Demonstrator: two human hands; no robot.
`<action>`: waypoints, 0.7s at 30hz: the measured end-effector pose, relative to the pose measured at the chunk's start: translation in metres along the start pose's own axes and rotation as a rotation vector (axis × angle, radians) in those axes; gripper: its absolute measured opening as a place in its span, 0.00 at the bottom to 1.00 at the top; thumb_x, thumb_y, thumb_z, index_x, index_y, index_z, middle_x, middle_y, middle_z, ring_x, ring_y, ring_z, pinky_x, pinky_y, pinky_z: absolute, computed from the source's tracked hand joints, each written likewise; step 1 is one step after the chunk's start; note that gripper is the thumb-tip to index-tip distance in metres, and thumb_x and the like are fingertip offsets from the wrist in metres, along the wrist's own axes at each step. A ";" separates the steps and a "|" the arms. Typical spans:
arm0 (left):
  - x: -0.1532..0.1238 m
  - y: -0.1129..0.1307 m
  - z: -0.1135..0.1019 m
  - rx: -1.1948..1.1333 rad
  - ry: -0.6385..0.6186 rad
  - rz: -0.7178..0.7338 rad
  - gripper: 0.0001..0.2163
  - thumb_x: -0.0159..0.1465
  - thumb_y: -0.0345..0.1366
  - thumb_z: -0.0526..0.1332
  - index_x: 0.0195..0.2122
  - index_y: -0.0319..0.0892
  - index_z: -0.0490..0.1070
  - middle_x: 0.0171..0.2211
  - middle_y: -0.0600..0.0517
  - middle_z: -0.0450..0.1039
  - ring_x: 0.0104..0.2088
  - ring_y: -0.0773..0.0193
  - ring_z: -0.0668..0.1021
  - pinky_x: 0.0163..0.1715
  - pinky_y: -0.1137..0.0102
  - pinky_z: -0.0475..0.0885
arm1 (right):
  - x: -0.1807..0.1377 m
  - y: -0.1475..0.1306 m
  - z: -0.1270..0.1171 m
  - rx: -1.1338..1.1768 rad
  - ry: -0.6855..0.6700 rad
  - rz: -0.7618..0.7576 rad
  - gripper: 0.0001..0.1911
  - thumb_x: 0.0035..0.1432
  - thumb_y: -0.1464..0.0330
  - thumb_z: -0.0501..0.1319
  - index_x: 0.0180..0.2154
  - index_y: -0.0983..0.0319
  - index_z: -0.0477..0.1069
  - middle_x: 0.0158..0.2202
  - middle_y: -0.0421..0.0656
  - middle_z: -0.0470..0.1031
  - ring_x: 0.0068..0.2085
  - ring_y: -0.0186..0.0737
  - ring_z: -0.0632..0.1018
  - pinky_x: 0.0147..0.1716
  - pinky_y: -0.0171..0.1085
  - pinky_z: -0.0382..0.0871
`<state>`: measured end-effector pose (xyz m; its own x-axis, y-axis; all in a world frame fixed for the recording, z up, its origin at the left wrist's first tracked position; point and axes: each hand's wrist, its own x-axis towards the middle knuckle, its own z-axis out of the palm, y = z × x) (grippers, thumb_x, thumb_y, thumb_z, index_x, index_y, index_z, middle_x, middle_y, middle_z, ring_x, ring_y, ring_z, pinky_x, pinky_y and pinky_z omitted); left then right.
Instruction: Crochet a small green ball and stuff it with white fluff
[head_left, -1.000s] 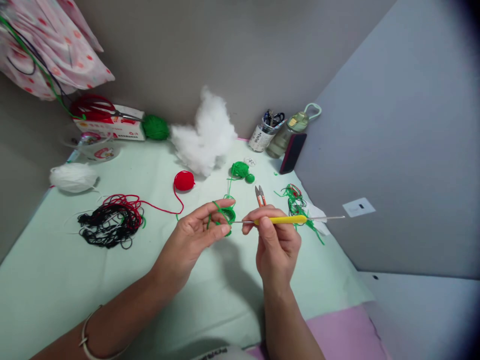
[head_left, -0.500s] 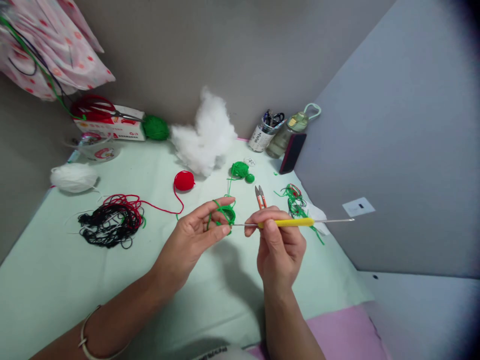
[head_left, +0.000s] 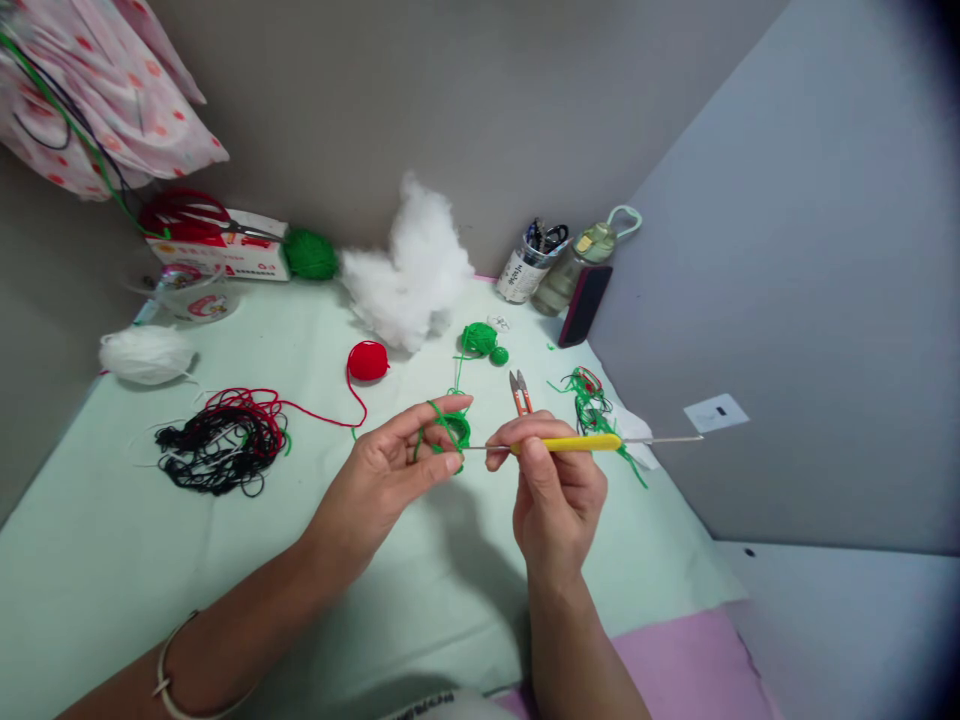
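My left hand (head_left: pixel 386 460) pinches a small green crochet piece (head_left: pixel 456 430), with green yarn looped over its index finger. From there a strand runs back to a green yarn ball (head_left: pixel 477 340). In my right hand (head_left: pixel 559 490) is a crochet hook with a yellow handle (head_left: pixel 577 443), held like a pencil. Its thin metal tip reaches the crochet piece beside my left thumb; whether the tip sits inside a stitch is too small to tell. A second metal end sticks out to the right. Orange thread snips (head_left: pixel 520 393) lie just behind my right hand.
White stuffing (head_left: pixel 409 270) sits at the back, near a red yarn ball (head_left: pixel 367 361). Tangled black yarn (head_left: pixel 221 445) and a white yarn ball (head_left: pixel 148 354) lie left. Green yarn scraps (head_left: pixel 592 400), a phone (head_left: pixel 585 306), a bottle (head_left: pixel 562 285) and a pen can (head_left: pixel 523 272) stand right.
My right hand and the hook have shifted slightly to the left, toward the crochet piece. My left hand has hardly moved.
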<state>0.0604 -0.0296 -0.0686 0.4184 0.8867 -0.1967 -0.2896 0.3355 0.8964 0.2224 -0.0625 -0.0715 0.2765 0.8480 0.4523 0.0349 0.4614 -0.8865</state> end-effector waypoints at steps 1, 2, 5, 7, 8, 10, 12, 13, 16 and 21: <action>0.000 0.000 0.000 0.003 0.000 -0.002 0.20 0.63 0.36 0.72 0.56 0.58 0.80 0.34 0.56 0.71 0.35 0.64 0.70 0.40 0.68 0.65 | 0.000 0.000 0.000 0.007 -0.005 0.003 0.10 0.71 0.68 0.60 0.38 0.57 0.80 0.32 0.41 0.77 0.31 0.38 0.76 0.32 0.41 0.71; 0.000 0.000 0.001 0.001 -0.001 -0.004 0.21 0.63 0.36 0.72 0.57 0.58 0.80 0.34 0.56 0.71 0.35 0.64 0.70 0.41 0.68 0.65 | -0.001 0.001 0.001 0.012 -0.013 0.013 0.10 0.71 0.68 0.60 0.39 0.57 0.80 0.33 0.41 0.77 0.31 0.38 0.76 0.32 0.41 0.71; 0.000 0.001 0.001 -0.039 -0.023 -0.007 0.21 0.62 0.35 0.73 0.57 0.57 0.80 0.33 0.57 0.72 0.36 0.64 0.72 0.42 0.68 0.66 | -0.003 0.002 0.002 0.020 -0.045 0.051 0.10 0.71 0.67 0.60 0.39 0.57 0.81 0.34 0.42 0.78 0.32 0.38 0.77 0.32 0.41 0.73; 0.000 0.002 0.001 -0.082 -0.043 -0.018 0.25 0.61 0.35 0.74 0.60 0.57 0.78 0.32 0.57 0.73 0.35 0.65 0.73 0.42 0.68 0.66 | -0.004 0.003 0.003 0.038 -0.070 0.067 0.10 0.71 0.67 0.61 0.39 0.57 0.81 0.35 0.43 0.78 0.32 0.38 0.78 0.32 0.41 0.74; 0.000 0.003 0.001 -0.102 -0.053 -0.030 0.28 0.61 0.35 0.74 0.63 0.56 0.75 0.31 0.57 0.73 0.34 0.65 0.73 0.41 0.68 0.66 | -0.004 0.004 0.003 0.052 -0.081 0.073 0.09 0.70 0.66 0.61 0.40 0.57 0.82 0.35 0.43 0.78 0.32 0.38 0.78 0.32 0.40 0.74; 0.001 0.005 0.000 -0.133 -0.065 -0.062 0.37 0.61 0.35 0.75 0.70 0.54 0.65 0.31 0.57 0.74 0.34 0.65 0.73 0.38 0.69 0.66 | -0.004 0.006 0.003 0.073 -0.110 0.075 0.09 0.70 0.66 0.63 0.40 0.56 0.82 0.35 0.43 0.78 0.34 0.39 0.78 0.32 0.40 0.74; 0.002 0.008 -0.001 -0.154 -0.068 -0.096 0.43 0.60 0.35 0.75 0.74 0.49 0.58 0.30 0.57 0.74 0.33 0.65 0.72 0.34 0.70 0.65 | -0.003 0.008 0.002 0.060 -0.142 0.049 0.08 0.69 0.66 0.63 0.41 0.55 0.83 0.36 0.44 0.79 0.36 0.40 0.78 0.34 0.41 0.74; 0.002 0.009 -0.001 -0.165 -0.066 -0.108 0.44 0.60 0.36 0.75 0.74 0.46 0.57 0.29 0.57 0.73 0.32 0.66 0.71 0.32 0.70 0.64 | -0.003 0.008 0.002 0.037 -0.156 0.028 0.08 0.69 0.67 0.64 0.42 0.54 0.84 0.37 0.44 0.80 0.38 0.41 0.79 0.35 0.41 0.74; 0.004 0.010 0.000 -0.182 -0.058 -0.117 0.44 0.58 0.36 0.76 0.73 0.43 0.58 0.30 0.57 0.73 0.31 0.67 0.70 0.30 0.71 0.63 | -0.002 0.006 0.002 -0.068 -0.182 -0.014 0.09 0.67 0.68 0.65 0.44 0.52 0.84 0.40 0.45 0.82 0.42 0.44 0.80 0.38 0.44 0.76; 0.004 0.008 0.003 -0.163 -0.006 -0.066 0.45 0.55 0.33 0.77 0.73 0.46 0.58 0.30 0.58 0.73 0.32 0.66 0.72 0.32 0.71 0.63 | -0.003 0.007 0.005 -0.096 -0.103 -0.005 0.08 0.66 0.69 0.67 0.41 0.52 0.85 0.38 0.44 0.84 0.40 0.43 0.81 0.37 0.43 0.77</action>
<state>0.0622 -0.0242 -0.0610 0.4458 0.8594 -0.2504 -0.3971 0.4405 0.8052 0.2169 -0.0603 -0.0782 0.1760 0.8702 0.4601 0.1290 0.4430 -0.8872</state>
